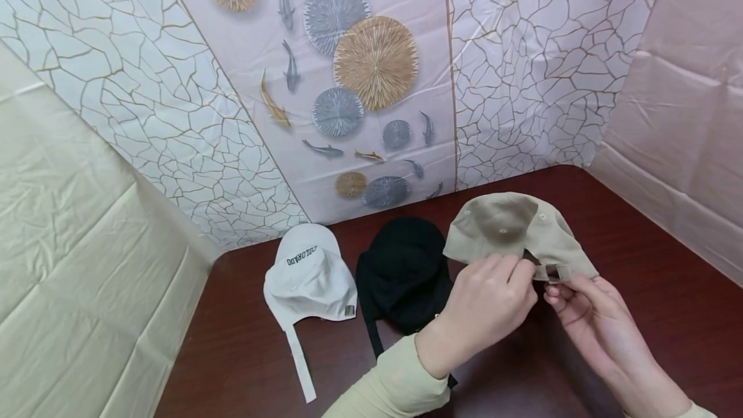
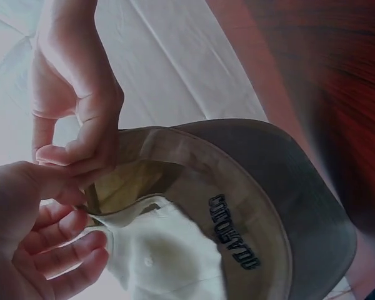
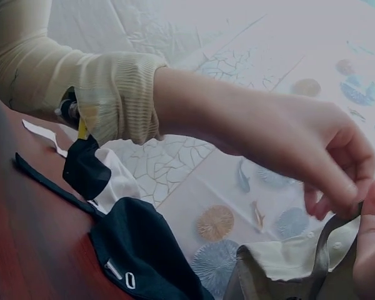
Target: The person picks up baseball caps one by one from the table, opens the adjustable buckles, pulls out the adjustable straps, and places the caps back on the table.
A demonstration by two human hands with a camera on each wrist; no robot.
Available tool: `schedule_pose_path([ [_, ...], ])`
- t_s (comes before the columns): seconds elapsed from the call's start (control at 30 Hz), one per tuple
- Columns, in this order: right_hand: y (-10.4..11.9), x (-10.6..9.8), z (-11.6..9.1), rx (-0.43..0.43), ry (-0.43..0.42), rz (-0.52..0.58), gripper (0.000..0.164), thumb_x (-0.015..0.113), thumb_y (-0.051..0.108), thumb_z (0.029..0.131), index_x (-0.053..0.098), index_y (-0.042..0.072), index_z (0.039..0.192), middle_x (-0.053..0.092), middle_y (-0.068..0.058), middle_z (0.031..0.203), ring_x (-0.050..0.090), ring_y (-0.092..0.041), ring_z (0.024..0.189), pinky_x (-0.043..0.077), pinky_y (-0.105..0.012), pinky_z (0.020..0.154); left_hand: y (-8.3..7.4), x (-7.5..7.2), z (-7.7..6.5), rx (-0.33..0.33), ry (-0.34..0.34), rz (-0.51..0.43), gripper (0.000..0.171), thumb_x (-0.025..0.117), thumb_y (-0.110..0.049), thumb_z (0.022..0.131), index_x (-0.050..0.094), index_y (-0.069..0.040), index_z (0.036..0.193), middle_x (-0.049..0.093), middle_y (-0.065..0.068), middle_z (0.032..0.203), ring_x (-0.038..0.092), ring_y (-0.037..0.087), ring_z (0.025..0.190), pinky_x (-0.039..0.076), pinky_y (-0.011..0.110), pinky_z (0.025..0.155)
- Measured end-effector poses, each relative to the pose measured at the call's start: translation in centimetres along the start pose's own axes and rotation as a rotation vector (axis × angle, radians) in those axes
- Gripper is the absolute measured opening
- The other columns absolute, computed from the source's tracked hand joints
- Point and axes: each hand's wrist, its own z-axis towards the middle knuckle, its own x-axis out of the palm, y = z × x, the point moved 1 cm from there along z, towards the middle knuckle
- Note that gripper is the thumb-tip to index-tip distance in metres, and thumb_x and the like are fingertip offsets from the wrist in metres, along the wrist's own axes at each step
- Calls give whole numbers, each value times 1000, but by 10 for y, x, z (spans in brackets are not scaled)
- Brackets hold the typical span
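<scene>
A beige baseball cap (image 1: 505, 224) is held up off the table, its back opening and strap toward the person. My left hand (image 1: 487, 305) pinches the cap's back strap (image 3: 328, 240), knuckles up. My right hand (image 1: 604, 328) pinches the strap by its metal buckle (image 1: 554, 271), thumb on top, palm partly visible. In the left wrist view, the left hand (image 2: 47, 231) and right hand (image 2: 81, 100) meet at the strap. There, the cap's grey-looking brim (image 2: 262, 169) and dark lettering (image 2: 231, 234) show. Fingers hide where the strap meets the buckle.
A white cap (image 1: 307, 276) lettered COLORADO lies at left with its strap (image 1: 300, 363) hanging loose. Beside it sits a black cap (image 1: 406, 269), its strap loose too, partly behind the left forearm. Patterned fabric (image 1: 371, 82) lines the back of the dark red table (image 1: 244, 340).
</scene>
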Motion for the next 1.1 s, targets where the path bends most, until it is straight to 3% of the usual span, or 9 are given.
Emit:
schedule_pose_path([
  [0.23, -4, -1, -2, 5, 35, -3, 51, 15, -6, 106, 66, -16, 107, 69, -20, 108, 69, -24, 92, 56, -28, 82, -2, -7, 4, 52, -64, 18, 12, 56, -15, 87, 62, -16, 77, 52, -7, 70, 48, 7, 60, 38, 18, 55],
  [0.6, -2, -1, -4, 10, 6, 15, 50, 17, -6, 107, 66, -17, 107, 70, -22, 105, 71, -25, 89, 56, -28, 80, -3, -6, 3, 64, -30, 42, 11, 55, -13, 87, 64, -16, 80, 52, -7, 71, 49, 6, 61, 40, 17, 57],
  [0.77, 5, 1, -4, 5, -41, 4, 50, 19, -7, 106, 68, -16, 102, 71, -21, 98, 71, -24, 83, 57, -27, 76, -2, -4, -2, 50, 24, 55, 5, 60, -15, 84, 64, -17, 83, 52, -8, 71, 50, 6, 63, 39, 16, 56],
  [0.97, 27, 0, -3, -59, 67, 210, 51, 13, -1, 107, 59, -23, 109, 65, -30, 100, 66, -36, 86, 55, -38, 79, 7, 15, -21, -12, 160, 99, 11, 66, -14, 85, 60, -18, 76, 54, -7, 70, 54, 8, 66, 41, 19, 55],
  [1.1, 37, -1, -3, -65, 85, 211, 53, 10, 0, 106, 58, -22, 110, 64, -32, 101, 65, -39, 87, 54, -41, 81, 14, 24, -32, -46, 172, 97, 18, 65, -12, 82, 54, -18, 70, 50, -6, 66, 52, 9, 61, 38, 20, 51],
])
